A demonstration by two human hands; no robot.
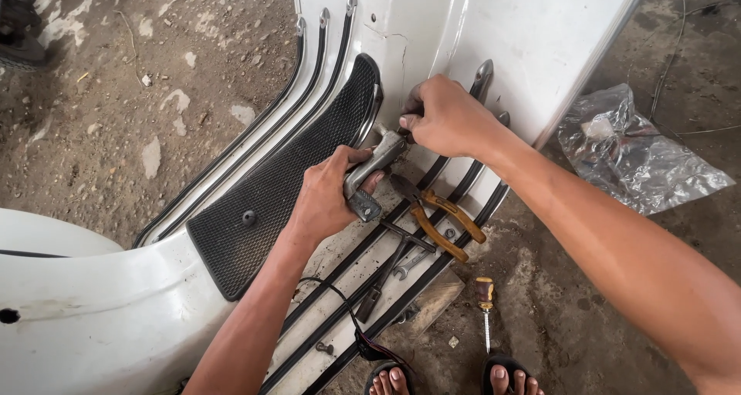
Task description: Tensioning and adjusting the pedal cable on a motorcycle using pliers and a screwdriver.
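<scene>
My left hand (328,194) grips a grey metal lever-like part (370,171) over the floorboard of a white scooter body (494,32). My right hand (444,117) pinches something small at the upper end of that part, against the white panel; what it pinches is hidden by the fingers. A black rubber mat (278,186) covers the floorboard's middle ridge, just left of my left hand. Orange-handled pliers (440,221) lie on the floorboard directly below the hands.
A spanner (409,262) and a dark tool (374,291) lie on the floorboard rails. A screwdriver (485,310) rests on the dirt floor near my sandalled feet (448,379). A crumpled clear plastic bag (633,148) lies at the right. A black cable (347,310) loops by my left forearm.
</scene>
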